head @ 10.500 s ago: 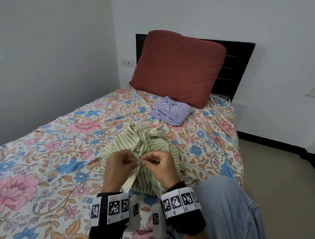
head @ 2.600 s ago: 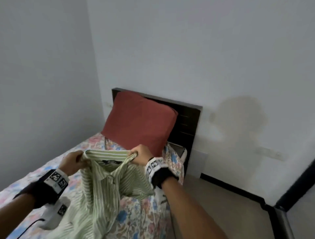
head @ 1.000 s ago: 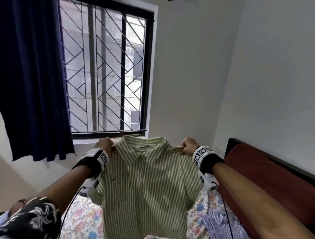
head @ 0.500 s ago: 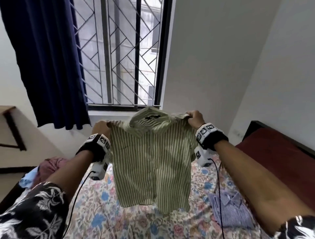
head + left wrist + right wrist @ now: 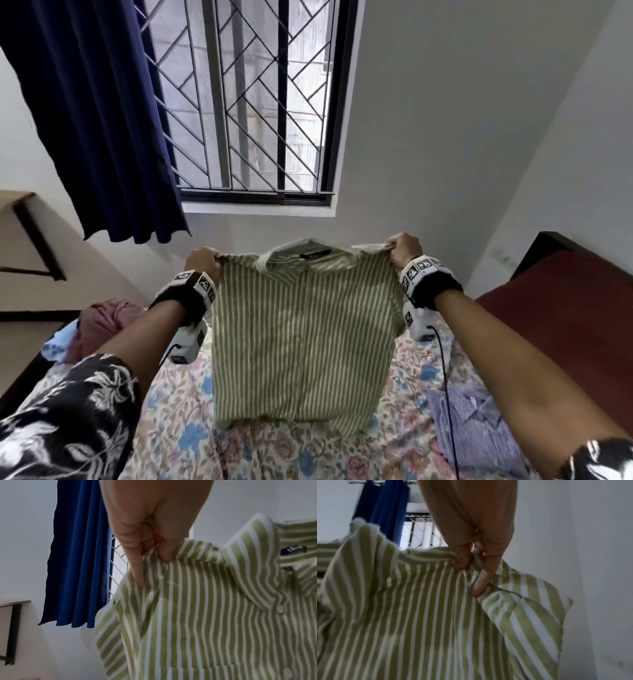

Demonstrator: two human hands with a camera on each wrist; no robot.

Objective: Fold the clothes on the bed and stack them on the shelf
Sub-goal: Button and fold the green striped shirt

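- Your left hand (image 5: pixel 204 262) pinches the left shoulder of the green striped shirt (image 5: pixel 301 339), thumb and curled fingers (image 5: pixel 137 566) closed on the cloth.
- Your right hand (image 5: pixel 404 250) pinches the right shoulder the same way, its fingers (image 5: pixel 481 584) tucked into the fabric.
- The shirt hangs spread between your two hands, collar up and buttoned front toward you, its hem just above the floral bedsheet (image 5: pixel 274 452).
- A folded blue striped shirt (image 5: pixel 479 428) lies on the bed at the right, near the red pillow (image 5: pixel 565 325).
- A pinkish bundle of clothes (image 5: pixel 99 325) sits at the left, beside the bed.
- On the far wall are a barred window (image 5: pixel 253 102) and a dark blue curtain (image 5: pixel 96 120).
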